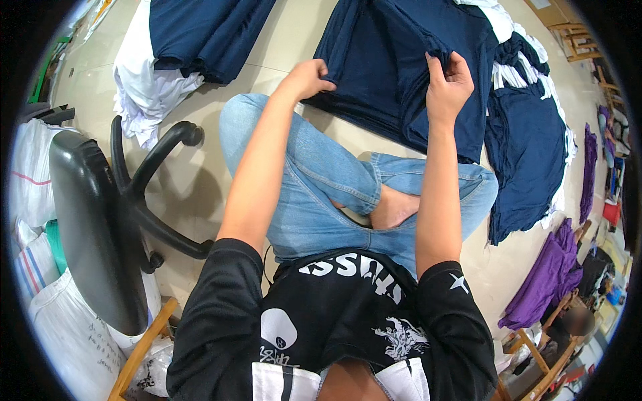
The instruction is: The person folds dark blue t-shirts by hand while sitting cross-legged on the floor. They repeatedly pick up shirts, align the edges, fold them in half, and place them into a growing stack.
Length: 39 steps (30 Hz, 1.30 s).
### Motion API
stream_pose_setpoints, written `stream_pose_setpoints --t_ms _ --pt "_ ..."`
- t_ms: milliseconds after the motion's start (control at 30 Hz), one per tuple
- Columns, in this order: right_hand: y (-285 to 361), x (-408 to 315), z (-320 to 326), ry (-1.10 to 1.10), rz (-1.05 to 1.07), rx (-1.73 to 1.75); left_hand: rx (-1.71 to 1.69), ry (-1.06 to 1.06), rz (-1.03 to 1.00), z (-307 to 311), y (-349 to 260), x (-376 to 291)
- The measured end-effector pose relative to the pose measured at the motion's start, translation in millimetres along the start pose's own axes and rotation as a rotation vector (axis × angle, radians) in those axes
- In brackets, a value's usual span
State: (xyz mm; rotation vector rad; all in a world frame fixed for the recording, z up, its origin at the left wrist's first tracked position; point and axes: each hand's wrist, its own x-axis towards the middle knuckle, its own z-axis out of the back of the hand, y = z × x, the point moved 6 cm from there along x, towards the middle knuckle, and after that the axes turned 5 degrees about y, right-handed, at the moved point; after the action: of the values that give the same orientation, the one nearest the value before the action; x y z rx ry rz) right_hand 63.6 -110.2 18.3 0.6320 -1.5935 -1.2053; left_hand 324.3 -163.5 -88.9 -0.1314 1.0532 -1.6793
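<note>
Navy blue fabric garments (371, 75) lie spread on the tiled floor in front of my crossed legs. My left hand (312, 80) pinches the near left edge of this navy cloth. Farther right, my right hand (449, 85) grips a bunched fold of the same cloth, lifted a little between thumb and fingers. Whether the cloth is one piece or a stack is hard to tell. A second navy pile (205, 35) rests on white cloth (133, 65) at the upper left. Another navy and white pile (526, 155) lies to the right.
An overturned black office chair (95, 225) with its wheeled base is at my left, beside white woven sacks (75, 336). Purple cloth (544, 280) lies at the right, near another person (556, 316). Wooden frame pieces (143, 351) stand at the lower left.
</note>
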Motion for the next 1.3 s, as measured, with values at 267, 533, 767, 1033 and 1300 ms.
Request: stream_pose_setpoints --t_ms 267,533,767,1033,1300 --pt "-6 -5 -2 -0.014 -0.053 0.014 0.213 -0.14 0.37 10 64 16" --pt "-3 -10 -10 0.012 -0.065 0.014 0.169 -0.16 0.258 10 43 13" --pt "-6 -12 -24 0.042 -0.075 0.054 0.258 -0.219 0.349 4 56 24" --pt "-14 -38 -79 0.14 -0.043 -0.238 -0.525 -0.443 -0.323 30 -44 -44" --pt "-12 -56 -103 0.236 -0.143 -0.245 -0.422 -0.606 -0.465 25 -50 -56"
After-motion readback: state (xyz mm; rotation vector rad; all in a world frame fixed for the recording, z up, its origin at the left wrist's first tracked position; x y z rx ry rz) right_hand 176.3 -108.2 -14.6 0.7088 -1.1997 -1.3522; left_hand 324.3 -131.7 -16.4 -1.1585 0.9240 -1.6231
